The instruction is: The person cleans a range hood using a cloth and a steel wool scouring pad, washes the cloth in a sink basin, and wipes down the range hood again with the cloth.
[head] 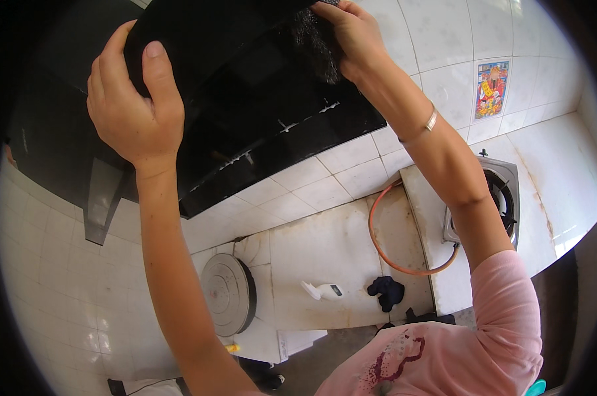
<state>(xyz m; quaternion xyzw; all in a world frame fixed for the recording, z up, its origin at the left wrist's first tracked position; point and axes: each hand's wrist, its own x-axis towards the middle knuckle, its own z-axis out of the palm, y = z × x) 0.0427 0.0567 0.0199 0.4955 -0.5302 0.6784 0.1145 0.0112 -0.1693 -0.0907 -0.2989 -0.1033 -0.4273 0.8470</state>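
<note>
A glossy black panel [259,99], apparently part of a range hood, fills the top of the view. My left hand [135,99] is raised to its left edge, thumb on the near side and fingers curled behind. Higher up at the right, my right hand [355,37] grips a dark, mesh-like scouring pad [330,2] against the panel; most of the pad is hidden or cut off by the frame. Pale foam [316,44] streaks the surface beside that hand. White wet streaks [286,127] run along a seam lower on the panel.
Below is a tiled counter [318,247] with a white spray bottle [328,291], a dark cloth [386,292] and a large round lid [224,294]. An orange hose [377,242] leads to a gas stove [506,198] at right. A colourful picture [491,90] is on the wall.
</note>
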